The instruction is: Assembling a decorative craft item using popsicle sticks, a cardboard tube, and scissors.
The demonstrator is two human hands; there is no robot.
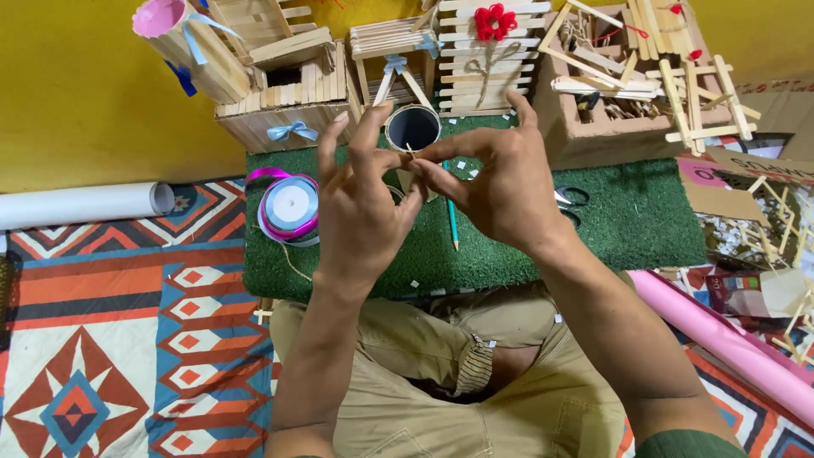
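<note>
A green turf mat [627,220] lies on an orange, blue and white geometric rug [127,339] beside a yellow wall [76,93].

Brown cardboard box [593,140] sitting at green mat's far right corner, holding stick pieces. Flat cardboard flap [746,174] with a pink round label [700,172] lying just right of it. Small dark red packet [729,293] lying near the pink paper roll.

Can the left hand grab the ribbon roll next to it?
Probably yes. The ribbon roll lies right beside the left hand on the green mat, nothing between, though its fingers pinch something tiny.
</note>
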